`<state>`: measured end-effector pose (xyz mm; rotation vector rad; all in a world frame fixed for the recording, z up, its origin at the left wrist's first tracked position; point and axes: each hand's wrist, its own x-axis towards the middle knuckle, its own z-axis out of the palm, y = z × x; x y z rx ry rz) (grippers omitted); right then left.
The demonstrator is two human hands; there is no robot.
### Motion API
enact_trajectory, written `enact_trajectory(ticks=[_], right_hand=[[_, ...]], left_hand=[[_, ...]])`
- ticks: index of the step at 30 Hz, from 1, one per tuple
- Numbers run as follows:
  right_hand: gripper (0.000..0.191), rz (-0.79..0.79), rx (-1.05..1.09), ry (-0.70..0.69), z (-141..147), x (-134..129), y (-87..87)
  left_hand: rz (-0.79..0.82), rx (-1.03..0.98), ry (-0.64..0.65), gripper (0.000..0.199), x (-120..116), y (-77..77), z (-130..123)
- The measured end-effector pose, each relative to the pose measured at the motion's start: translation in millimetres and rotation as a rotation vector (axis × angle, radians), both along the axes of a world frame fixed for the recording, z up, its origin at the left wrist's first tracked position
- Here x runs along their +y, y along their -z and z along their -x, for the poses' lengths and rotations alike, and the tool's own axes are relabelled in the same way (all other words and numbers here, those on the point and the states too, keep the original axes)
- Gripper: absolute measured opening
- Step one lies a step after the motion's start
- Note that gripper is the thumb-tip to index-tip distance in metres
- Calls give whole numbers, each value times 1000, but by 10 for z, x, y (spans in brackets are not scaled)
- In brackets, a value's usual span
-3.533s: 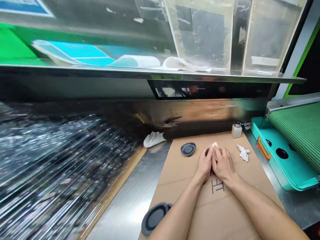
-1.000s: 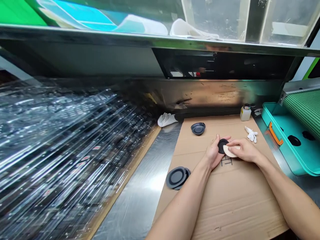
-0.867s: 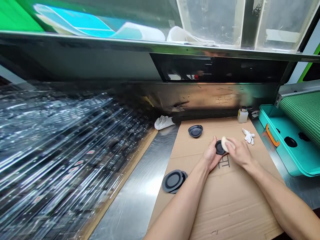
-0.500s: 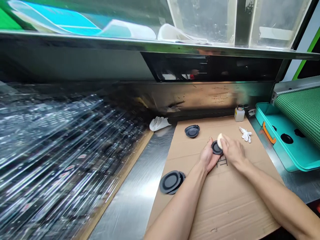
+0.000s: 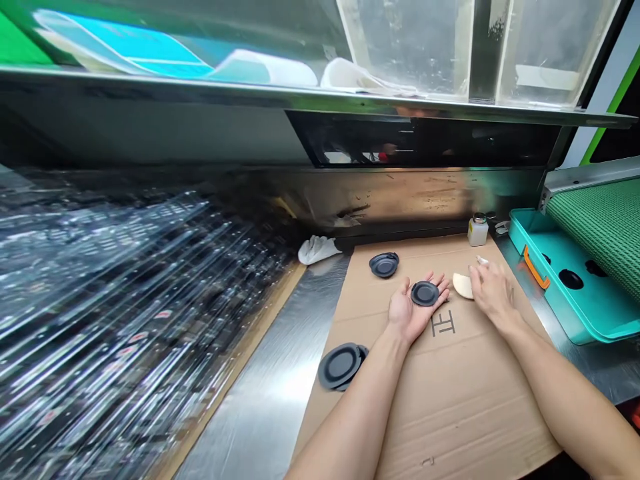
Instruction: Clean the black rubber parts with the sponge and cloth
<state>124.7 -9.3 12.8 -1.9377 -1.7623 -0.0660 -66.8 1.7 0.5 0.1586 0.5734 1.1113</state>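
Though partly hidden, cream pad [image 5: 462, 286]

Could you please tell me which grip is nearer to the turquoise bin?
Right: the right grip is left of the turquoise bin; the left grip lies farther left.

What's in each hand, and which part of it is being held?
The open left hand supports a dark round piece from beneath; the right hand holds a cream pad by its right side.
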Motion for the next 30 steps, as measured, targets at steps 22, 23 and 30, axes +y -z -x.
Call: enact_trajectory(ticks=[22,23,30], right_hand=[[31,13,300,-417,61,-27,-168],[31,17,282,-466,86,-46,-188],[24,-1,129,-637,187,-74,-70]], left_hand=[[233,124,161,60,-164,-237,-33],[229,134,163,60,-167,-237,-36],[51,373,202,57,-258,-146,-184]])
